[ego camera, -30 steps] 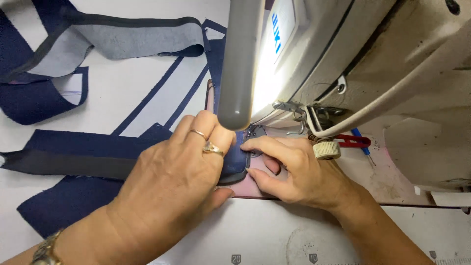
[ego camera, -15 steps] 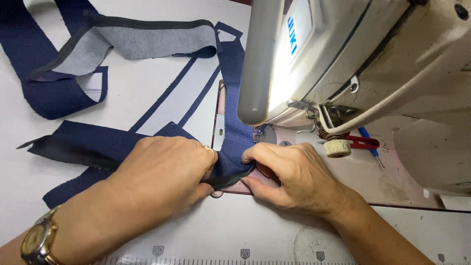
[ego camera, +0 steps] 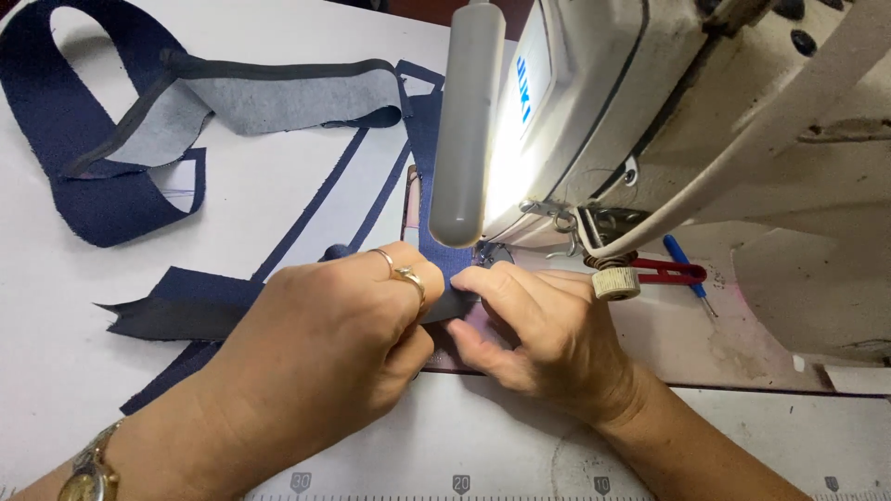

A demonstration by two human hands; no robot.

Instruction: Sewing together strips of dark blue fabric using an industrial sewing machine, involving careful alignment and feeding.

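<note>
**Both hands pinning navy strip at the needle**

I see the left hand (ego camera: 325, 343) pressed flat on the navy fabric strip (ego camera: 432, 186), fingers curled over its folded edge just before the presser foot (ego camera: 492, 250). The right hand (ego camera: 548, 339) pinches the same edge from the other side, thumb touching the cloth. The strip runs under the sewing machine (ego camera: 650, 111) head and away across the white table (ego camera: 278, 204). A looped denim piece (ego camera: 111, 186) lies well apart, far left.

Sewing workshop — industrial sewing machine (ego camera: 650, 121), cut navy fabric pieces (ego camera: 83, 176), ruler-edged table (ego camera: 278, 195)
</note>
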